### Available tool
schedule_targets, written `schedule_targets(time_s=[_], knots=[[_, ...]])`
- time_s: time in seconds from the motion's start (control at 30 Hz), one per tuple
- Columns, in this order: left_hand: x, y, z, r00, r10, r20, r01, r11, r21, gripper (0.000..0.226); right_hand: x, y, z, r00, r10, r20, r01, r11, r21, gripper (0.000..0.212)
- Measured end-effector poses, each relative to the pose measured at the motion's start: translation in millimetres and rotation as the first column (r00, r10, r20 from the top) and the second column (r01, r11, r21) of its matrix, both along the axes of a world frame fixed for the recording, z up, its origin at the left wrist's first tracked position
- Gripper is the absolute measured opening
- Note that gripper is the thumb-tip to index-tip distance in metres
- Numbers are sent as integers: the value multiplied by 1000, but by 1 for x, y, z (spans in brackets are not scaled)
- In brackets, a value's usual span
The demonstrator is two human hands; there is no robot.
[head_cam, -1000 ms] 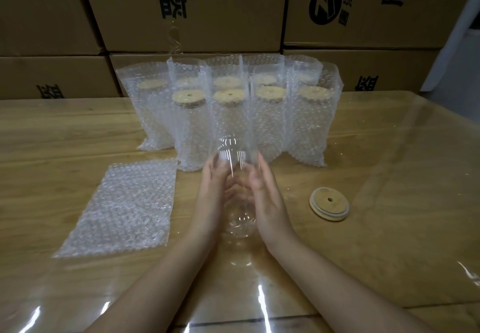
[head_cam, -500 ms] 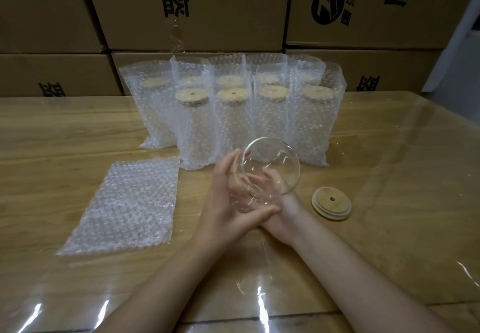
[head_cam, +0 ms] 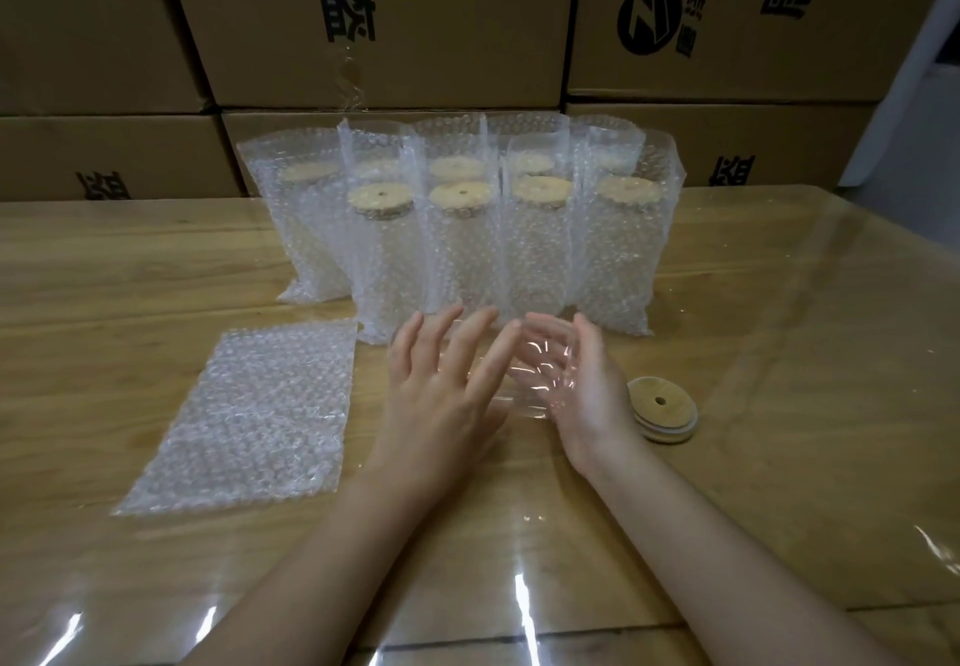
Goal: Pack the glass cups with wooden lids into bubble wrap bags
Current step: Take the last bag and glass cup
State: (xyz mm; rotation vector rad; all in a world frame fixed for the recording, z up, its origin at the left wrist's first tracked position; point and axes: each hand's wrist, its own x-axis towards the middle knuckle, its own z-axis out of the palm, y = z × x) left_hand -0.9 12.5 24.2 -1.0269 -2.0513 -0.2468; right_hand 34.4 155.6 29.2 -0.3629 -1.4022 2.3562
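Glass cup (head_cam: 537, 379) pressed between left hand (head_cam: 441, 395) and right hand (head_cam: 582, 395), fingers (head_cam: 483, 348) near-straight; long axis roughly upright, blurred.

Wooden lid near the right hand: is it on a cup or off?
Off: the wooden lid lies flat on the table, beside the right hand.

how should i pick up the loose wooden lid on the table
By its rim, from above: the wooden lid lies flat on the table, a thin disc with its edge exposed. Pinch opposite sides with the right hand, which is right beside it.
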Motion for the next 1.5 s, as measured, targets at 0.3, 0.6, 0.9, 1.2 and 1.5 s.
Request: schedule_targets(time_s=[0.3,0.6,0.9,1.2,1.5], knots=[[1,4,-7,978,-128,163,86,966,244,72,19,-5,17,906,3,-424,373,472,799,23],[0,0,-13,688,-443,575,-20,780,625,97,46,83,40,783,-114,611,-606,78,792,60],[-6,8,-14,374,-656,655,-76,682,727,84,58,94,36,823,-226,521,-553,-109,826,55],[-13,5,-16,322,-657,682,-78,699,711,91,28,19,103,946,139,-291,140,634,760,34],[-10,3,-13,333,-651,682,-54,709,704,86,-6,-16,39,927,67,-370,286,512,810,23]])
